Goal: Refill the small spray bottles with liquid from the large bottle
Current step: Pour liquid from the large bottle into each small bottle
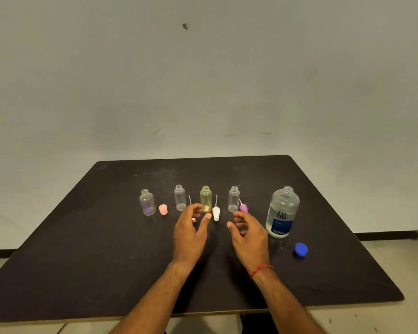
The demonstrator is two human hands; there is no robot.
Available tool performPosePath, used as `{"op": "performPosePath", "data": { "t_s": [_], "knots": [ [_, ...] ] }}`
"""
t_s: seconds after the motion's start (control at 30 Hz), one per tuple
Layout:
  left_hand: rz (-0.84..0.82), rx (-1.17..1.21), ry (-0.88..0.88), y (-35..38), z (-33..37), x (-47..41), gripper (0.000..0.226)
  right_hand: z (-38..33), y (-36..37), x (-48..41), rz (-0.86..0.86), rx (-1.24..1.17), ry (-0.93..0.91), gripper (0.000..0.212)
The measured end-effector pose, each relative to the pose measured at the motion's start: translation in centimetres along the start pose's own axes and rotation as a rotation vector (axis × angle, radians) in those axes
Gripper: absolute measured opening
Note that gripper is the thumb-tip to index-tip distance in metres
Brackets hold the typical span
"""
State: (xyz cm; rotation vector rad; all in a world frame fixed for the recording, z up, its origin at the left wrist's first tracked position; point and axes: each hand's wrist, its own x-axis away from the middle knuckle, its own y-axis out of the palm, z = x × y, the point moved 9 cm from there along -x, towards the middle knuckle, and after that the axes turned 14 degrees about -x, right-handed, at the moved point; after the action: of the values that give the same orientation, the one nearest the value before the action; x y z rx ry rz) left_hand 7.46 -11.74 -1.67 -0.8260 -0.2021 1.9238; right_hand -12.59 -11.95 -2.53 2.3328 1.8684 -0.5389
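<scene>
4 small spray bottles stand upright in a row across the black counter (pixel 87 249), every neck uncapped. From the left: the purple-tinted bottle (pixel 147 202), the left clear bottle (pixel 180 198), the yellow bottle (pixel 205 199) and the right clear bottle (pixel 233 199). A pink cap (pixel 163 209) sits just beside the purple-tinted one. A white spray head (pixel 216 213) lies just right of the yellow bottle, its tube pointing away from the camera. A purple spray head (pixel 243 208) lies at the foot of the right clear bottle.

At the right end stands the large bottle (pixel 282 213), open-necked, its label reading "re-nu". Its blue cap (pixel 301 249) lies nearer the camera, apart from it.

The left hand (pixel 191 227) hovers in front of the left clear and yellow bottles, grip loose, fingers curled, holding nothing. A small pink piece (pixel 193 220) shows between thumb and fingers; contact unclear. The right hand (pixel 247 229) hovers near the purple spray head, grip relaxed and empty, a red thread (pixel 261 270) round the wrist.
</scene>
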Motion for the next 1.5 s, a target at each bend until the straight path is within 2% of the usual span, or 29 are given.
{"op": "performPosePath", "data": {
  "t_s": [0.23, 0.4, 0.53, 0.67, 0.77, 0.97, 1.13, 1.37, 1.5],
  "knots": [
    [-0.06, 0.018, -0.023, 3.5, 1.9, 0.8, 0.024, 0.5, -3.7, -0.1, 0.041, 0.0, 0.04, 0.035],
    [-0.081, 0.024, -0.036, 5.4, 3.1, 1.2, 0.026, 0.3, -5.9, 0.2, 0.094, -0.033, 0.025, 0.024],
    [-0.103, 0.028, -0.046, 6.6, 3.6, 1.5, 0.026, 0.5, -8.1, 0.5, 0.202, -0.027, 0.013, 0.011],
    [-0.081, 0.021, -0.047, 7.5, 4.0, 1.5, 0.031, 0.0, -10.7, 0.6, 0.342, -0.037, -0.038, 0.02],
    [-0.066, 0.016, -0.079, 8.2, 4.1, 1.1, 0.045, 0.0, -11.9, 0.1, 0.384, -0.027, -0.024, 0.029],
    [-0.072, -0.042, -0.152, 10.0, 3.1, 0.0, 0.07, 0.8, -12.5, -1.8, 0.346, -0.013, 0.069, 0.06],
    [-0.103, -0.077, -0.215, 11.2, 2.5, -1.2, 0.081, 1.4, -11.8, -2.6, 0.262, 0.0, 0.121, 0.072],
    [-0.121, -0.106, -0.243, 12.4, 2.2, -3.1, 0.078, 2.1, -11.2, -3.4, 0.198, 0.023, 0.147, 0.077],
    [-0.123, -0.087, -0.235, 12.8, 2.2, -3.7, 0.066, 2.1, -11.1, -3.6, 0.187, 0.026, 0.138, 0.079]
  ]
}}
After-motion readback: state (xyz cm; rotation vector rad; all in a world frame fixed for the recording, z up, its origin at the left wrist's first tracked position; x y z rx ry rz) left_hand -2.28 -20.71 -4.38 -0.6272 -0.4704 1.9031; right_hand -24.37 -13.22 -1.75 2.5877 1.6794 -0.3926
